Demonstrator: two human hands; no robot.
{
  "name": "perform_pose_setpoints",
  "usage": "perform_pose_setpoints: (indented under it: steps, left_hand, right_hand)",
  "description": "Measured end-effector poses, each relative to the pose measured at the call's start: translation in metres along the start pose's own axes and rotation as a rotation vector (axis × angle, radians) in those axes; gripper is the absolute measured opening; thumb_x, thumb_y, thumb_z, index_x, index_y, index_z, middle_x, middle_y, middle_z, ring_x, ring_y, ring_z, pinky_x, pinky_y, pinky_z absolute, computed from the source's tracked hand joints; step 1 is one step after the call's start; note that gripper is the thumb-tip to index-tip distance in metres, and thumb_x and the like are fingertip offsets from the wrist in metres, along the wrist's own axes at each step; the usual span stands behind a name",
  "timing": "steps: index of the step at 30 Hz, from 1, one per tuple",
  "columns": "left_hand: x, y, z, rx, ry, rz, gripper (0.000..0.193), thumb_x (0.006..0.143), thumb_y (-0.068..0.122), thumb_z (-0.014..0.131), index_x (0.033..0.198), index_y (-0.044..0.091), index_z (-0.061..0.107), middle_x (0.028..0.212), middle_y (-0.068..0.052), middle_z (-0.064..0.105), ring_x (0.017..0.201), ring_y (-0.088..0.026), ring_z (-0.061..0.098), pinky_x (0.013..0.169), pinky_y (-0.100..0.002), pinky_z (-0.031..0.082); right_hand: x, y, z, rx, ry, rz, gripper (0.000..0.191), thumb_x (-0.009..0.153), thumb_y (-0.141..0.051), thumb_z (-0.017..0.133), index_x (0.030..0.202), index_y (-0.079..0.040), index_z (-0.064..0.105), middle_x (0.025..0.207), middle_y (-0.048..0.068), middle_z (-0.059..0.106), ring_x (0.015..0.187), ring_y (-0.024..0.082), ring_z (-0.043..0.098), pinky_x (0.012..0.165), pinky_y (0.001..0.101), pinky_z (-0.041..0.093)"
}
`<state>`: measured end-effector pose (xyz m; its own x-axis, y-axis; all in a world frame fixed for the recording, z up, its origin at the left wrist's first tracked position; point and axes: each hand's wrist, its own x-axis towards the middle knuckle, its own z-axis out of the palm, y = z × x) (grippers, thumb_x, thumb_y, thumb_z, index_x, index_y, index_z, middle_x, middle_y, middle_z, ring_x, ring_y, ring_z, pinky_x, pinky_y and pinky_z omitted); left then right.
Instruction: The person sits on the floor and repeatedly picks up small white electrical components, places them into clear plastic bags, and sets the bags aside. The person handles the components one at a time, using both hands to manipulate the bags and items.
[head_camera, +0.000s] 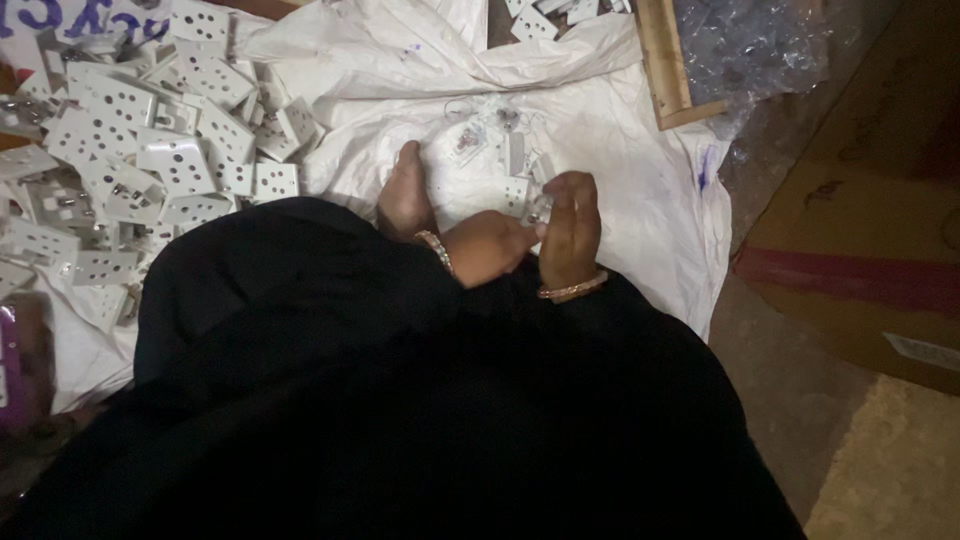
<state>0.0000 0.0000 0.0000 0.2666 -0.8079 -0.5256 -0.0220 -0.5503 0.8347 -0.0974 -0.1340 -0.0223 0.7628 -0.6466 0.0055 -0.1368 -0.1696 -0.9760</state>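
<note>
The fingers of the right hand (570, 232) are curled together around a small white plastic part (541, 207), pinched at the fingertips so that only a pale sliver of it shows. The left hand (487, 246) meets it from the left, its fingers closed on the same piece; the two hands touch over the lap, roughly at the middle of the scene. A gold bangle (572, 290) circles the right wrist and a beaded bangle (435, 249) the left. Both arms come out of a loose black garment (400, 400) that fills the near half of the view.

Just to the left of the hands a bare foot (404, 193) pokes out from under the garment, resting on a white woven sheet (620, 170) spread over the floor. Just beyond the hands, on that sheet, lie a few loose white plastic pieces (515, 155) and a small clear packet (467, 142).

Farther left is a big heap of white socket plates (150, 150), each punched with round pin holes, lying tumbled on top of one another. A few more of the same plates (545, 15) lie at the far edge. To the far right a wooden frame (662, 60) sits beside a crumpled clear plastic bag (750, 45), and a brown cardboard box (870, 220) with a red stripe stands on the right.
</note>
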Motion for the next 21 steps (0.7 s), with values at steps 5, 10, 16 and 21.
perform_pose_setpoints:
  steps: [5, 10, 16, 21]
  left_hand:
    - [-0.029, 0.033, -0.021, 0.326, 0.091, 0.13, 0.064, 0.097, 0.06, 0.051, 0.078, 0.003, 0.073, 0.077, -0.02, 0.07, 0.079, -0.037, 0.071, 0.084, -0.049, 0.053]
    - [-0.053, 0.047, -0.032, 0.509, 0.313, 0.323, 0.068, 0.082, 0.064, 0.068, 0.094, -0.003, 0.072, 0.087, -0.022, 0.07, 0.085, -0.038, 0.07, 0.077, -0.049, 0.055]
    - [-0.053, 0.052, -0.032, 0.583, 0.317, 0.27, 0.072, 0.086, 0.064, 0.067, 0.109, -0.004, 0.069, 0.095, -0.023, 0.07, 0.092, -0.038, 0.068, 0.081, -0.048, 0.055]
    - [-0.053, 0.049, -0.028, 0.601, 0.343, 0.318, 0.07, 0.086, 0.061, 0.065, 0.114, -0.002, 0.068, 0.097, -0.021, 0.07, 0.093, -0.037, 0.068, 0.08, -0.048, 0.054]
  right_hand:
    - [0.008, -0.042, -0.014, 0.017, -0.107, 0.206, 0.047, 0.11, -0.045, 0.039, 0.115, -0.004, 0.063, 0.098, 0.006, 0.065, 0.088, 0.013, 0.061, 0.078, 0.0263, 0.05]
    - [0.011, -0.048, -0.009, 0.099, -0.158, 0.413, 0.049, 0.105, -0.045, 0.051, 0.109, 0.001, 0.065, 0.093, 0.007, 0.068, 0.077, 0.015, 0.061, 0.069, 0.0285, 0.05]
    - [0.013, -0.039, -0.009, 0.122, -0.165, 0.441, 0.047, 0.102, -0.045, 0.055, 0.109, 0.0, 0.063, 0.095, 0.007, 0.069, 0.076, 0.015, 0.062, 0.065, 0.0294, 0.047]
    - [0.012, -0.033, -0.01, 0.004, -0.177, 0.391, 0.044, 0.103, -0.043, 0.053, 0.104, 0.0, 0.066, 0.096, 0.006, 0.07, 0.077, 0.013, 0.06, 0.071, 0.0268, 0.049]
